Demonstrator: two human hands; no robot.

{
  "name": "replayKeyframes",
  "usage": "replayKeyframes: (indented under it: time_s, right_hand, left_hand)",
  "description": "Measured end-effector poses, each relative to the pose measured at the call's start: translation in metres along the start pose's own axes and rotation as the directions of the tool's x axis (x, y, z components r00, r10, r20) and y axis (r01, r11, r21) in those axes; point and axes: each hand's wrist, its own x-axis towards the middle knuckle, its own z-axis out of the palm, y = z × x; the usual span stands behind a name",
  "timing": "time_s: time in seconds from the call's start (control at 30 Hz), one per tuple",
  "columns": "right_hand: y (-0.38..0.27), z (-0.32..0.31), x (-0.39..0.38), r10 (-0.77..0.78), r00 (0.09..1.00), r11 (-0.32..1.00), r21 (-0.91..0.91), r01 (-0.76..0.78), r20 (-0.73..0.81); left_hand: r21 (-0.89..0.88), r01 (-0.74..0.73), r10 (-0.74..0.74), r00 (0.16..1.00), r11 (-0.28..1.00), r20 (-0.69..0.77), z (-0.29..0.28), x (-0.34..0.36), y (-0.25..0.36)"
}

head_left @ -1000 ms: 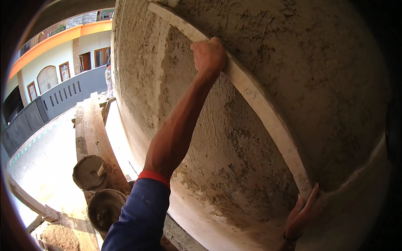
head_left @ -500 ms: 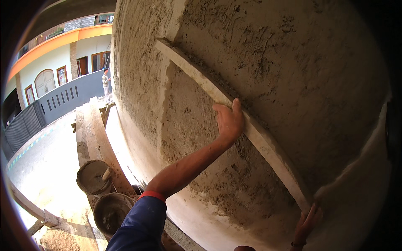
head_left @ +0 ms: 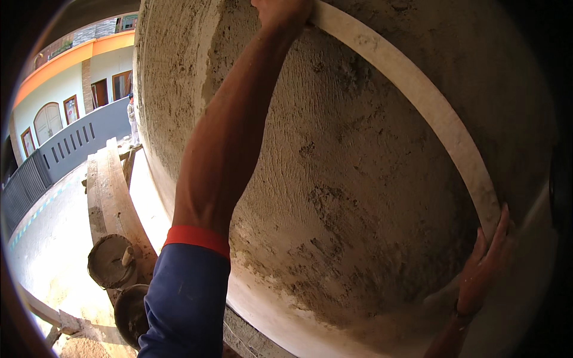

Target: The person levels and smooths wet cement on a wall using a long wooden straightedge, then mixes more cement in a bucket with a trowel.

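Note:
A long, pale straightedge board [head_left: 427,104] lies against the rough, wet-plastered wall [head_left: 334,173], bowed in the picture by the lens. High up, my left hand [head_left: 283,13] is closed round the board's upper stretch; its fingers are partly cut off by the top edge. My right hand [head_left: 484,262] holds the board's lower end at the right, with thumb and fingers on either side of it. Below the board the plaster shows vertical drag marks and dark, pitted patches.
On wooden scaffold planks [head_left: 110,191] at the left stand a bucket of mortar [head_left: 107,271] with a tool handle sticking out and a second dark bucket [head_left: 128,316]. Beyond are a grey fence [head_left: 71,143], a house and a person [head_left: 132,116] by the wall's far edge.
Both hands have moved up the wall with the board, the right one also further right. The strip of wall that the board passed over looks smoother and more ridged.

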Motion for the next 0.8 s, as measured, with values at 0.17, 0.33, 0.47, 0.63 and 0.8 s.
replayKeyframes:
  time_s: [0.17, 0.33, 0.47, 0.63, 0.8]
  right_hand:
    - [-0.026, 0.012, 0.057, -0.140, 0.978, 0.990, -0.010, 0.140, -0.153]
    - [-0.006, -0.003, 0.035, -0.046, 0.998, 0.998, 0.041, 0.044, 0.051]
    - [0.036, -0.021, -0.030, 0.027, 0.984, 0.999, 0.026, -0.031, 0.174]
    - [0.084, -0.001, -0.149, 0.081, 0.957, 0.997, -0.012, -0.081, 0.279]
    - [0.076, -0.008, -0.121, 0.075, 0.982, 0.997, -0.037, -0.070, 0.173]
  left_hand:
    - [0.021, -0.095, 0.092, 0.988, 0.995, 0.121, 0.004, 0.084, 0.022]
    - [0.053, -0.054, 0.044, 0.984, 0.997, 0.174, -0.012, 0.022, 0.005]
    - [0.082, 0.078, -0.092, 0.978, 0.994, 0.185, -0.003, -0.046, -0.026]
    - [0.225, -0.085, 0.030, 0.970, 0.971, 0.240, -0.030, -0.133, -0.095]
    - [0.204, -0.212, 0.165, 0.961, 0.956, 0.222, -0.011, -0.116, -0.078]
